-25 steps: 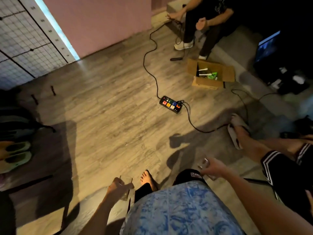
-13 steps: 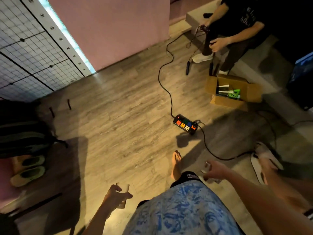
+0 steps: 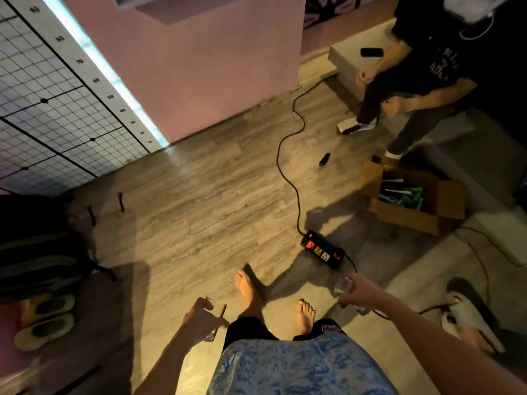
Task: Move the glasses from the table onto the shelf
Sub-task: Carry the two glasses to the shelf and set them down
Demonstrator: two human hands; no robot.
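I look down at a wooden floor while standing barefoot. My left hand (image 3: 201,317) grips a clear drinking glass (image 3: 216,307) at waist height, low in the view left of centre. My right hand (image 3: 360,292) holds a second clear glass (image 3: 343,287), out to the right above the floor near the power strip. Both glasses stay upright in my fingers. Neither the table nor the shelf is in view.
A black power strip (image 3: 322,252) with a long cable (image 3: 288,166) lies on the floor ahead. An open cardboard box (image 3: 405,218) sits at right, beside a seated person (image 3: 422,81). Slippers (image 3: 45,320) and a dark bag (image 3: 37,252) are at left, a sandal (image 3: 470,315) at right. A pink wall (image 3: 199,67) stands ahead.
My view has tilted up and shifted, so the power strip, box and seated person sit lower and nearer. I have stepped forward; both feet now show. Both hands still hold their glasses.
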